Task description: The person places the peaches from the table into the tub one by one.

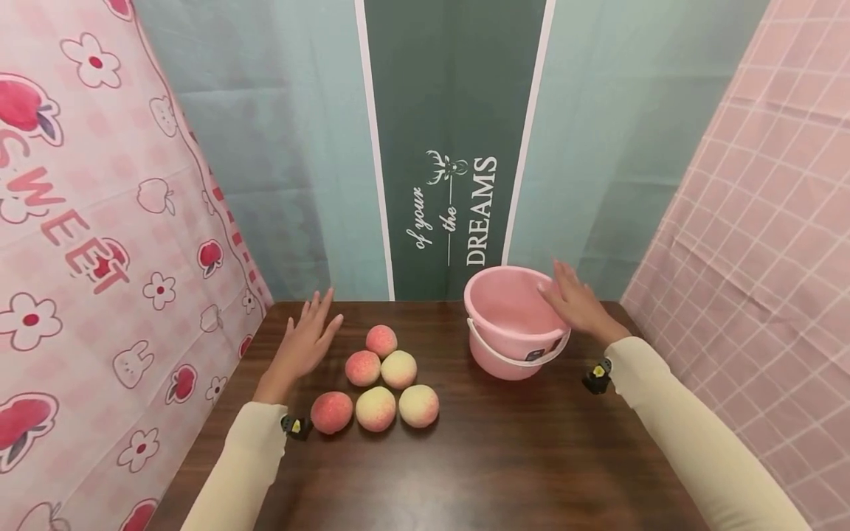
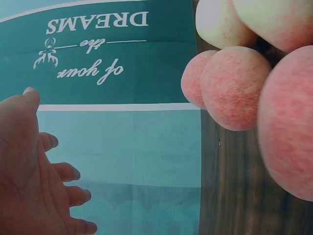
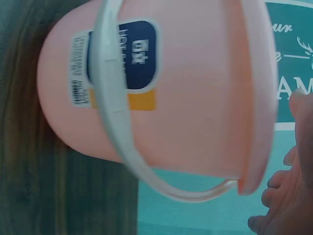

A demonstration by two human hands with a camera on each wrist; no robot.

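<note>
Six peaches [image 1: 398, 371] grouped left of centre, lower frame; left hand [image 1: 302, 346] near them, fingers straight and spread; pink bucket [image 1: 511, 349] right of centre; right hand [image 1: 579, 304] by its right side, fingers extended, contact unclear

The left sleeve [image 1: 240, 461] and the right sleeve [image 1: 693, 428] are long, plain and cream-coloured, each terminating in a cuff [image 1: 267, 419] with a slightly wavy edge. A compact black left wrist unit [image 1: 296, 429] and a matching right wrist unit [image 1: 595, 380] each bear a small yellow marking [image 1: 599, 371]. The left hand [image 1: 304, 343] and right hand [image 1: 579, 306] are bare.
</note>
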